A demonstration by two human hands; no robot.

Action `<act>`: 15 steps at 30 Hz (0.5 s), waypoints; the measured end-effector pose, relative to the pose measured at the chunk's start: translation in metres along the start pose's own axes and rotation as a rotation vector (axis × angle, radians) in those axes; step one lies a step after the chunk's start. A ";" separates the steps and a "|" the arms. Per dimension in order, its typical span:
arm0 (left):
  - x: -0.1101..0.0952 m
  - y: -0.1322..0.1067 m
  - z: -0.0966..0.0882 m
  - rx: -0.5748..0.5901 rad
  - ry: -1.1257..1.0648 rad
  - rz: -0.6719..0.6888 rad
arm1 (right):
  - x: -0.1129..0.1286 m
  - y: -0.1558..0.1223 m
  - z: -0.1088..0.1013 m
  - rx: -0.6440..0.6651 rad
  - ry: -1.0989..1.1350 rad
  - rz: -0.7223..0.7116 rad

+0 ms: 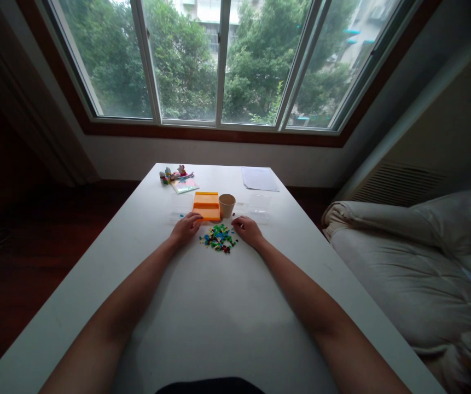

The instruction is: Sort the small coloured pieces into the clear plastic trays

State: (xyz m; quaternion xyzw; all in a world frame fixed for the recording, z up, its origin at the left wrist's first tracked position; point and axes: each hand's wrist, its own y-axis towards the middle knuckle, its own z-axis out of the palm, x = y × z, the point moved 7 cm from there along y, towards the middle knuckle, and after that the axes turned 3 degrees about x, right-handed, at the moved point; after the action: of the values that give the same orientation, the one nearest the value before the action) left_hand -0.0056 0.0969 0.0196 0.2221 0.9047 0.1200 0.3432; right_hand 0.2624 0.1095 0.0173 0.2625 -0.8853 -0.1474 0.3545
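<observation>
A small heap of tiny coloured pieces [219, 238] lies on the white table [202, 317] between my two hands. My left hand [185, 227] rests palm down just left of the heap, fingers curled, its fingertips at the front edge of an orange box [206, 206]. To the right of the heap sits my right hand [248, 230], also knuckles up with fingers bent toward the pieces. Whether either hand pinches a piece is too small to see. A tan paper cup [227, 206] stands upright right of the orange box.
Clear plastic containers [259, 207] lie right of the cup. A sheet of paper [260, 179] and a booklet with small toy figures [176, 177] sit at the far end. A padded sofa [424, 273] flanks the table's right side; windows lie beyond.
</observation>
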 end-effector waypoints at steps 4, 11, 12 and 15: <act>0.002 0.000 0.000 -0.006 -0.003 0.007 | 0.002 -0.001 0.005 0.056 -0.043 -0.057; -0.017 0.001 0.005 0.030 0.002 0.104 | 0.006 -0.001 0.006 0.117 -0.086 -0.104; -0.020 0.001 0.006 0.043 0.013 0.123 | 0.007 -0.001 0.006 0.117 -0.086 -0.105; -0.025 0.000 0.009 0.075 0.047 0.141 | 0.007 -0.001 0.005 0.102 -0.084 -0.107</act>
State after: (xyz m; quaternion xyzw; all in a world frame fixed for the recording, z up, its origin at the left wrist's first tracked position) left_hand 0.0170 0.0854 0.0276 0.2953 0.8984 0.1149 0.3040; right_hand 0.2551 0.1048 0.0173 0.3206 -0.8905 -0.1315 0.2949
